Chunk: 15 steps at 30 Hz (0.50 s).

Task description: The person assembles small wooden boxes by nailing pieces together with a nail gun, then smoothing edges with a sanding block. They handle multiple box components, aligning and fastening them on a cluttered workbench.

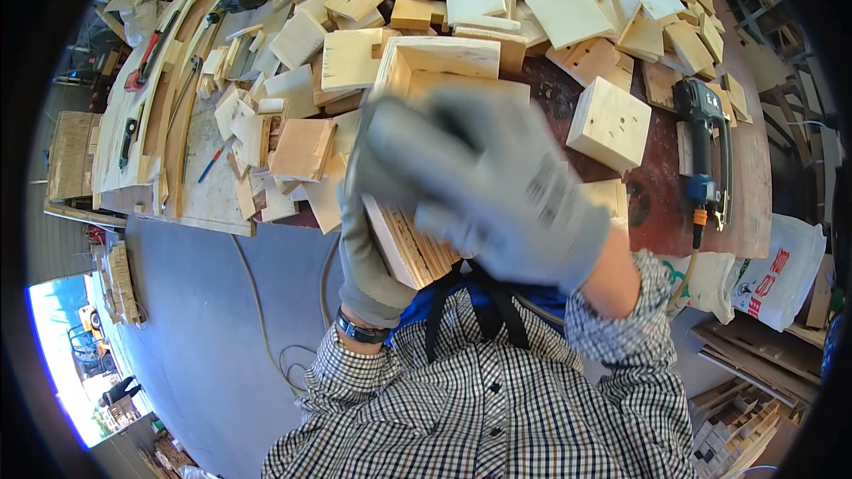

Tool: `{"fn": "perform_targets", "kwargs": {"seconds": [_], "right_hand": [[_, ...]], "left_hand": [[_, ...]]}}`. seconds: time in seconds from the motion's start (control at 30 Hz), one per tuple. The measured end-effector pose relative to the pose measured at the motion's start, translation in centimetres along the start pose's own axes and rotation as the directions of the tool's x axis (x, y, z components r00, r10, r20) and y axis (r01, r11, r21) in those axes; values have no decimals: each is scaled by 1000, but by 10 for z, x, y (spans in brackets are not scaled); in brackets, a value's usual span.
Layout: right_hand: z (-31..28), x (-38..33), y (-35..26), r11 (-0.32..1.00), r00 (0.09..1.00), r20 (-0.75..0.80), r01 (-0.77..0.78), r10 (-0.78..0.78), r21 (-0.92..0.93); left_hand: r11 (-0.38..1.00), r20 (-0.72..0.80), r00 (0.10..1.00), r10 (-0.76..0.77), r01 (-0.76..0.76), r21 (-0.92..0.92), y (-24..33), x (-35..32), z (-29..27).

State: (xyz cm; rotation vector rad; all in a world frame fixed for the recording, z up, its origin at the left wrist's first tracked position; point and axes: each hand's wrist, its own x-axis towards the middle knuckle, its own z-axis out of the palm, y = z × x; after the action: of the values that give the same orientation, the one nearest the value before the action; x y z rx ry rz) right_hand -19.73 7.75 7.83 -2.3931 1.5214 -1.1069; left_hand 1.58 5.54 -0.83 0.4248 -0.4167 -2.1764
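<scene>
Head view shows us holding a stack of wooden boards (410, 244) above the near edge of the workbench (754, 177). We wear grey gloves. Our left hand (368, 257) cups the stack from below and from its left side, fingers curled up around the edge and gripping it. Our right hand (497, 182) lies across the top, fingers bent over the boards and clamped on them; it is blurred, so we cannot make out single fingertips.

The stack's long axis runs away from us, tilted a little to the left, with its layered end grain pointing back toward our chest. Its far end reaches an open wooden box frame (444, 62), and we cannot tell whether the two touch. Most of the top face is hidden under the right glove.

Beyond the stack, loose square offcuts (568, 13) cover the workbench. To the stack's right lies a nail gun (706, 151), and nearer it a square block (611, 122) with small holes.
</scene>
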Motion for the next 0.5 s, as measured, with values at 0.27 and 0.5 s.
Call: {"fn": "perform_targets", "kwargs": {"seconds": [0.27,0.5], "right_hand": [[26,-42,-29,987,988,-103,-124,113,-100],[17,-27,-18,992,993,-55,104,-108,-70]], "left_hand": [[948,-7,975,-222,215,-236,3,-5,-7],[882,77,997,-18,-21,471,4,-3,5]]}}
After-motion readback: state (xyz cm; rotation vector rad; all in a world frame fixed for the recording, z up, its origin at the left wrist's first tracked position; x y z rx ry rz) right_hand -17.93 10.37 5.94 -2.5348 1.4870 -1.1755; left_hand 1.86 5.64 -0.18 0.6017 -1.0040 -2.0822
